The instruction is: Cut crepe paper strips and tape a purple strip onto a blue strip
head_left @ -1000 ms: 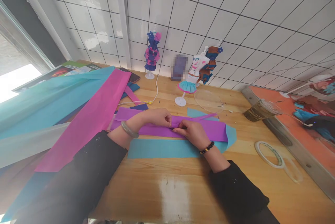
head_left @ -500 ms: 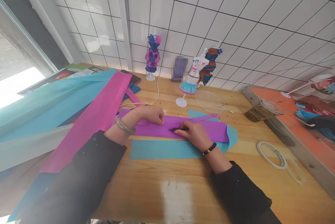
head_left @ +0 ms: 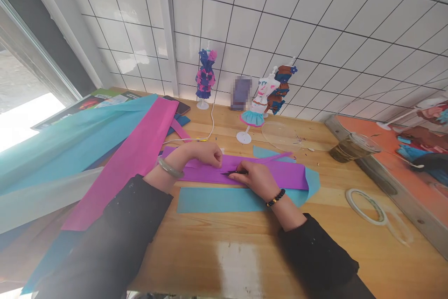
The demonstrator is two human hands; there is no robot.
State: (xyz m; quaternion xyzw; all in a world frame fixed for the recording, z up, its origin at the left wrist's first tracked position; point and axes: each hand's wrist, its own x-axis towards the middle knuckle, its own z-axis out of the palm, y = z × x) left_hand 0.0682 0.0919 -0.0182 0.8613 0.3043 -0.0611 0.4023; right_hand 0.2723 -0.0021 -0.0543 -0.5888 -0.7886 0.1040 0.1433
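A long purple cloth strip lies flat on the table, partly over a light blue strip whose right end folds up. My right hand rests over the purple cloth, closed around small dark scissors with the blades pointing left. Just left of the tips, my left hand hovers over the same cloth with its fingers curled into a pinch. What sits between those fingertips is hidden. A thin purple strip sticks out beyond my right hand.
Pink fabric and blue fabric cover the left side. Small dressed mannequins, one in a turquoise skirt, stand by the tiled wall. A roll of tape and a cup of dark liquid are at right.
My right hand and the scissors have shifted slightly left, closer to my left hand. The whole view has moved a little. My left hand keeps its pinch.
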